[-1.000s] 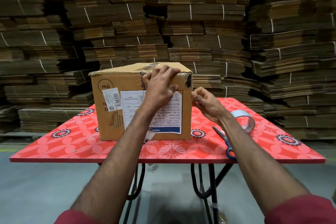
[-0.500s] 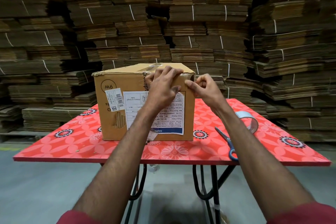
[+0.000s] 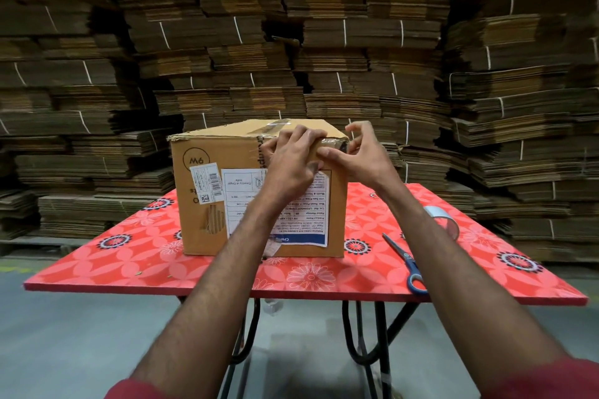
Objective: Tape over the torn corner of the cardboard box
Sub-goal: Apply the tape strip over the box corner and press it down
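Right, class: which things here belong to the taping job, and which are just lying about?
In the job:
cardboard box
strip of tape on its torn corner
left hand
right hand
tape roll
scissors

Lying about:
stacks of flat cardboard
table, only bearing things

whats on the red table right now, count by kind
cardboard box: 1
tape roll: 1
scissors: 1
total: 3, all resting on the table

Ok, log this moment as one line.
stage: taping corner | left hand: presses box front | right hand: wraps tape strip over corner | scissors, tape roll: on table
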`<move>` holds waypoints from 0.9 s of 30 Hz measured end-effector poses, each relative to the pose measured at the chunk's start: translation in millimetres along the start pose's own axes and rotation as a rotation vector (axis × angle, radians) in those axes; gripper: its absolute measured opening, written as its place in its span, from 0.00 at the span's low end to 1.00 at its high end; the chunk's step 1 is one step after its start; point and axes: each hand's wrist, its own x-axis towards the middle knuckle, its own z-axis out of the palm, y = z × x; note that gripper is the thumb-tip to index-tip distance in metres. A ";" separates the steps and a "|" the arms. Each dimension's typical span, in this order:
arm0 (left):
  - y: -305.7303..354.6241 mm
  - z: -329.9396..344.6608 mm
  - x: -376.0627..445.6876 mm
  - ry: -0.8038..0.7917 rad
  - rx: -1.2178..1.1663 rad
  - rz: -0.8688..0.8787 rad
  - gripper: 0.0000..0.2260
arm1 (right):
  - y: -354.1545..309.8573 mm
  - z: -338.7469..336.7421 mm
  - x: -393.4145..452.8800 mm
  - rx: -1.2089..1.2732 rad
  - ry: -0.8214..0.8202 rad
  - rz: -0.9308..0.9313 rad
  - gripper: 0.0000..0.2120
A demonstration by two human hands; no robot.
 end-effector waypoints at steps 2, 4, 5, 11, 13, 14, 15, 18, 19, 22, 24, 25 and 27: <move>-0.4 -0.6 -0.3 -0.007 0.006 0.002 0.22 | -2.8 -0.6 6.5 -0.025 -0.015 -0.026 0.29; -1.4 -0.3 -0.2 -0.016 -0.007 -0.001 0.23 | 0.2 -3.0 5.9 0.052 -0.050 -0.032 0.23; -1.9 0.0 -0.1 -0.016 -0.011 0.000 0.23 | 2.3 -4.4 4.0 0.143 -0.069 -0.024 0.21; -1.6 1.3 -0.9 -0.006 0.029 -0.006 0.24 | 12.6 -9.2 5.2 0.420 -0.164 0.022 0.16; -2.2 1.4 -0.6 -0.005 0.039 -0.001 0.24 | 14.1 -10.0 5.7 0.469 -0.186 0.038 0.16; -2.4 1.8 -0.5 -0.005 0.038 -0.001 0.23 | 15.8 -10.2 5.4 0.493 -0.199 0.045 0.16; -2.6 2.2 -0.6 -0.005 0.033 -0.003 0.23 | 17.8 -9.7 5.0 0.527 -0.212 0.055 0.17; -2.5 3.2 -0.8 0.005 0.014 -0.007 0.23 | 19.9 -4.6 1.8 0.649 -0.214 0.089 0.17; -2.8 3.4 -0.7 0.006 0.009 -0.007 0.23 | 20.6 -1.3 1.0 0.679 -0.197 0.098 0.17; -2.6 3.1 -0.6 0.006 0.003 -0.006 0.23 | 23.9 11.6 -5.0 0.752 -0.140 0.126 0.17; -2.5 3.2 -0.8 0.011 0.003 -0.003 0.23 | 26.8 21.4 -10.7 0.767 -0.103 0.156 0.18; -2.4 3.3 -1.0 0.014 0.001 -0.004 0.23 | 27.5 25.3 -13.5 0.770 -0.079 0.167 0.19; -2.6 4.0 -1.3 0.019 -0.002 -0.007 0.23 | 29.1 30.7 -19.3 0.761 -0.041 0.174 0.20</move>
